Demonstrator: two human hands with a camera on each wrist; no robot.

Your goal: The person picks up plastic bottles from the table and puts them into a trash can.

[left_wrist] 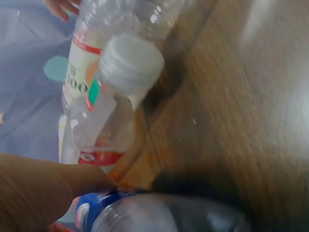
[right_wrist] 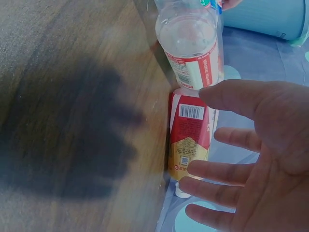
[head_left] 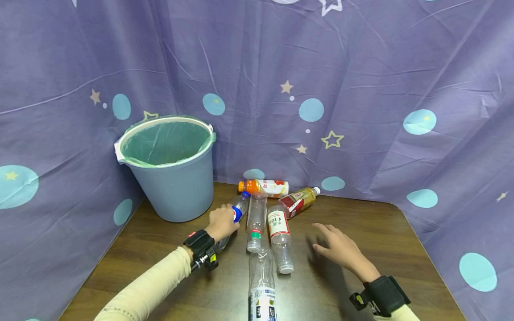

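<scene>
My left hand (head_left: pixel 223 223) grips a clear plastic bottle with a blue label and blue cap (head_left: pixel 243 204), which lies on the table. In the left wrist view the thumb (left_wrist: pixel 58 186) rests across that bottle's blue label (left_wrist: pixel 99 205). Right beside it lie a clear bottle with a green and red band (head_left: pixel 257 223) and a clear bottle with a white and red label (head_left: pixel 279 223). My right hand (head_left: pixel 341 249) hovers over the table with spread fingers, holding nothing. Closest to it are the white-labelled bottle and a red and gold bottle (right_wrist: pixel 189 135).
A blue-grey bucket (head_left: pixel 176 191) with a green liner stands at the back left. An orange-capped bottle (head_left: pixel 267 187) lies by the curtain (head_left: pixel 361 89). Another clear bottle (head_left: pixel 262 276) lies at the front of the wooden table (head_left: pixel 321 294).
</scene>
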